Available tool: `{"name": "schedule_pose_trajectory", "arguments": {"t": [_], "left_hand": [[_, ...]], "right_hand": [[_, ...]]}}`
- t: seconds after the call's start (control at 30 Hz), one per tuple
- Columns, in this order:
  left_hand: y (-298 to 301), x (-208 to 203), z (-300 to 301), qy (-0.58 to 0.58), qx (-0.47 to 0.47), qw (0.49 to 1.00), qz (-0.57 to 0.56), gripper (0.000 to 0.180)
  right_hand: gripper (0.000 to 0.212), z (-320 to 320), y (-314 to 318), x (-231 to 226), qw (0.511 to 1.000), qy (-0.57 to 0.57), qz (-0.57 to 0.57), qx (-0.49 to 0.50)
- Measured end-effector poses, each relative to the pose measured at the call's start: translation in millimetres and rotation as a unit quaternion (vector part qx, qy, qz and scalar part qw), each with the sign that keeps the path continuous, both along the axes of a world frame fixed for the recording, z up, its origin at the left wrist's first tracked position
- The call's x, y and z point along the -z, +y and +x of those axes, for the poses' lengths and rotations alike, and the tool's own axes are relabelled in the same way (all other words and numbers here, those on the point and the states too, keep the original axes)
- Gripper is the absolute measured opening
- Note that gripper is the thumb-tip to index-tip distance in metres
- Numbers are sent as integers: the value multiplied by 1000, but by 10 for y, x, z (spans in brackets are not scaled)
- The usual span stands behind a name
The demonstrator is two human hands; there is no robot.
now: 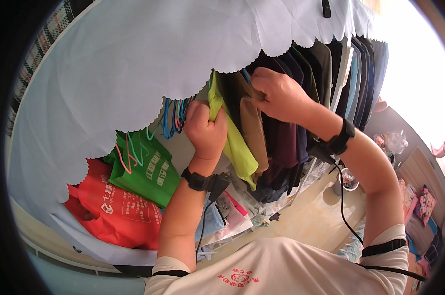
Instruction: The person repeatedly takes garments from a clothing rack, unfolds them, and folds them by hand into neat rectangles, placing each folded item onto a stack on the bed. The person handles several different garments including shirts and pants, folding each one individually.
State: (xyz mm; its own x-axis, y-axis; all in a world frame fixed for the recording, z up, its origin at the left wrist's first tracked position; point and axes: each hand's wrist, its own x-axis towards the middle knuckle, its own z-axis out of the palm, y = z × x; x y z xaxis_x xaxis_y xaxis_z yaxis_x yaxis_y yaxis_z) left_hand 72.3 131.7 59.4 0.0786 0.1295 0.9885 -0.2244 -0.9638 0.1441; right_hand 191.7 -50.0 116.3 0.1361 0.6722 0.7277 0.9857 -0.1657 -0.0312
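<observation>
My left hand (206,129) is closed on the upper part of a lime-green garment (236,153), which hangs down among the clothes. Just right of it, my right hand (277,96) pinches the edge of a brown garment (253,129) near its top. Part of a blue hanger (246,75) shows beside the right fingers. Several blue and pink hangers (170,119) are bunched left of my left hand. To the right hangs a row of dark clothes (284,142). A pale scalloped cover (183,44) hides the rail and the hanger tops.
A green bag (148,169) and a red bag (116,211) stand at the lower left, with pink and green hangers (129,152) above them. A white upright post (341,73) divides the clothes. On the floor at right is a small bin (346,181).
</observation>
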Motion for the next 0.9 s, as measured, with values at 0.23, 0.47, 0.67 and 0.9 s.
{"name": "schedule_pose_trajectory", "arguments": {"t": [0.23,0.47,0.67,0.9], "left_hand": [[-38,-16,-5,-24,3,999,26,29],[-117,-107,-220,34,208,970,-125,13],[-149,-338,-434,79,319,917,-224,18],[-122,-420,-438,32,105,976,-187,37]], "right_hand": [[11,-175,-4,357,981,-144,3,127],[20,-130,73,546,974,-99,-160,124],[17,-122,132,672,961,146,-213,100],[15,-305,-70,618,948,253,-177,74]]}}
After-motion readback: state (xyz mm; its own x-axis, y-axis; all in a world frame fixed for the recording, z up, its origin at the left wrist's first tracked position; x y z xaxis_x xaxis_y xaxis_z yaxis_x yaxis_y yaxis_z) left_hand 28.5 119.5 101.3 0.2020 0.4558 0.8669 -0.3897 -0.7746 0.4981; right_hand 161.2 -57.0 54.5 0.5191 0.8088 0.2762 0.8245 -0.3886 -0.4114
